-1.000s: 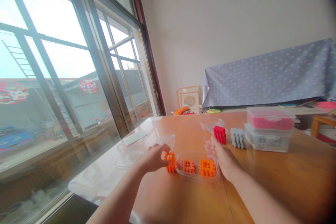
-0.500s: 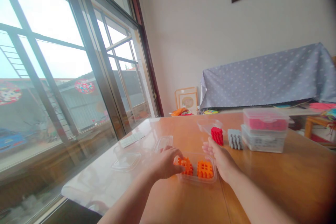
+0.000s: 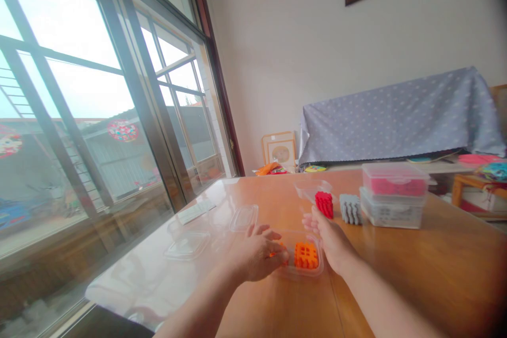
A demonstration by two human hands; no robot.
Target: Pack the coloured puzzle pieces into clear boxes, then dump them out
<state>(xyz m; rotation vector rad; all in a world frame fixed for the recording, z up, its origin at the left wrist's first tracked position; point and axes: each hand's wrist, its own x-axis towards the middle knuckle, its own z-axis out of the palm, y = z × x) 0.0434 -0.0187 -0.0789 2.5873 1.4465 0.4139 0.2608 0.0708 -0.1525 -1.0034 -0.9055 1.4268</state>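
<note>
Our left hand (image 3: pixel 261 254) curls over an orange block (image 3: pixel 273 254) at the clear tub (image 3: pixel 320 261).
Its fingers mostly hide that block; we cannot tell whether they grip it. A second orange block (image 3: pixel 306 256) sits in the tub's right end. Our right hand (image 3: pixel 328 237) is loosely open just right of the tub; beyond the tub stand red pieces (image 3: pixel 324 204) and grey pieces (image 3: pixel 350 209).

My left hand (image 3: pixel 259 257), at the left end of the clear tub (image 3: pixel 320 261), and right hand (image 3: pixel 329 236), at its right end, are ungloved; my left forearm (image 3: pixel 208 298) and right forearm (image 3: pixel 378 288) are bare.
</note>
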